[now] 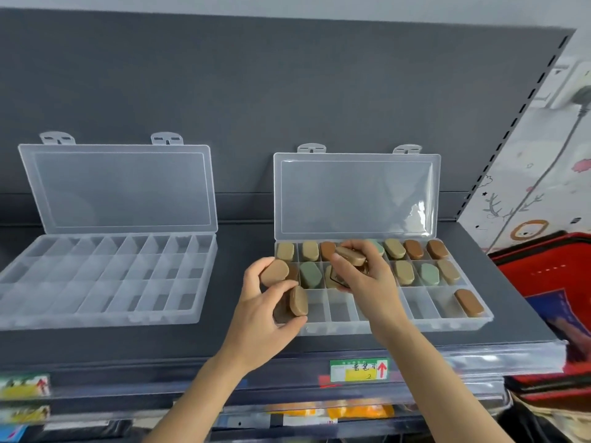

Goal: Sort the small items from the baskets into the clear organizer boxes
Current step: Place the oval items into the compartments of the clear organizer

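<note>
Two clear organizer boxes stand open on a dark shelf. The left box (105,282) has bare compartments. The right box (447,318) holds several oval tan, brown and green cases in its back two rows, plus one brown case (469,302) in the front row at right. My left hand (265,308) grips two tan-brown cases (299,300) over the box's front left corner. My right hand (364,273) pinches a tan case (350,255) over the middle compartments and holds more cases under its fingers.
A red basket (550,282) sits at the right, past the shelf's end. Price labels (358,369) run along the shelf's front edge. The raised lids lean against the grey back panel (256,91). A patterned wall with a socket is at far right.
</note>
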`<state>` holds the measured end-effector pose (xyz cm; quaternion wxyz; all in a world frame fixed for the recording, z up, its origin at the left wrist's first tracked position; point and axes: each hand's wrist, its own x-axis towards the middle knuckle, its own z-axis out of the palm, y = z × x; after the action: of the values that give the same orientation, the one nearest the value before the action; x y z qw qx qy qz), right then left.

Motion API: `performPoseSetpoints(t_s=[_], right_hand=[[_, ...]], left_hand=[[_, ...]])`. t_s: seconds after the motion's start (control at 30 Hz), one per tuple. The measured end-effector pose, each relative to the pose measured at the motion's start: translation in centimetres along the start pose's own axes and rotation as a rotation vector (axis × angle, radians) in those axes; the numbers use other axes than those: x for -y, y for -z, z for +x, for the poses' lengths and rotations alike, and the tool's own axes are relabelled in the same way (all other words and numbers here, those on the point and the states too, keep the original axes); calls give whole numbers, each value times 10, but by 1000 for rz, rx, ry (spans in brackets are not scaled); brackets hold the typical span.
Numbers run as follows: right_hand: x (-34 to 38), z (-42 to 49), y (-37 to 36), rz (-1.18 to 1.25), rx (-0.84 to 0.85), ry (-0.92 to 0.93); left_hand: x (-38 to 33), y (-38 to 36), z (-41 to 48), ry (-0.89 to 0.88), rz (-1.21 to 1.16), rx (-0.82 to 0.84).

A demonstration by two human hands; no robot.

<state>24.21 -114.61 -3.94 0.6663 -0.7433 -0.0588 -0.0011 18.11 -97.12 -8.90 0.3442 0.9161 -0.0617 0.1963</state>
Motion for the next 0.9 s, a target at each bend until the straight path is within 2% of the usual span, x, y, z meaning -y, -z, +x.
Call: performPoseSetpoints(t_s=[0.2, 0.37, 0.63, 0.83, 0.9], right_hand=[[1, -7, -5, -67, -4, 45], [4, -11, -10, -78, -9, 82], [-1, -11, -9, -123, -7, 28], [-14, -11, -16, -364, 51, 100], [-16, -15, -24, -446, 72, 147]], left_hand=[[2, 5, 4, 23, -23, -63], [-1, 0, 11, 11, -13, -13], [15, 6, -4, 55, 23, -13], [15, 13, -6, 54, 60, 49], [14, 16, -7, 65, 38, 24]])
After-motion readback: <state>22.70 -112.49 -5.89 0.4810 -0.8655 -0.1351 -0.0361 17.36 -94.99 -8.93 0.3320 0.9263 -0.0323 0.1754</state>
